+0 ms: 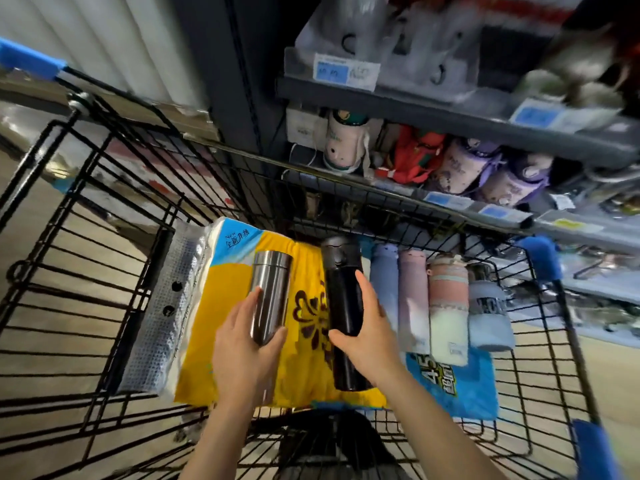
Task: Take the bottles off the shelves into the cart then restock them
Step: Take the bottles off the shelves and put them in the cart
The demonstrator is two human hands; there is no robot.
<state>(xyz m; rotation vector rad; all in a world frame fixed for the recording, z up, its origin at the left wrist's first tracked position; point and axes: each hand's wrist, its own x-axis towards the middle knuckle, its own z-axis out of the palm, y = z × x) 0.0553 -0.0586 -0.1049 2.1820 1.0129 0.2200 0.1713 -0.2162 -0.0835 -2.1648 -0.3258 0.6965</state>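
Observation:
My left hand (242,344) grips a silver steel bottle (270,289) over the black wire cart (104,209). A tall black bottle (343,299) is held in my right hand (367,330), its cap pointing toward the shelves. Both bottles hover just above the yellow tissue pack (304,372) lying in the cart. To the right in the cart lie several pastel bottles: a blue one (384,282), a pink one (412,299), a salmon-and-white one (448,306) and a light blue one (490,313). More bottles stand on the grey shelves (450,112) ahead.
A silver mesh-wrapped pack (166,306) lies at the cart's left side, and a blue bag (453,382) sits under the pastel bottles. A cream bottle (343,143), a red one (412,157) and purple ones (485,174) sit on the lower shelf. Blue price tags line the shelf edges.

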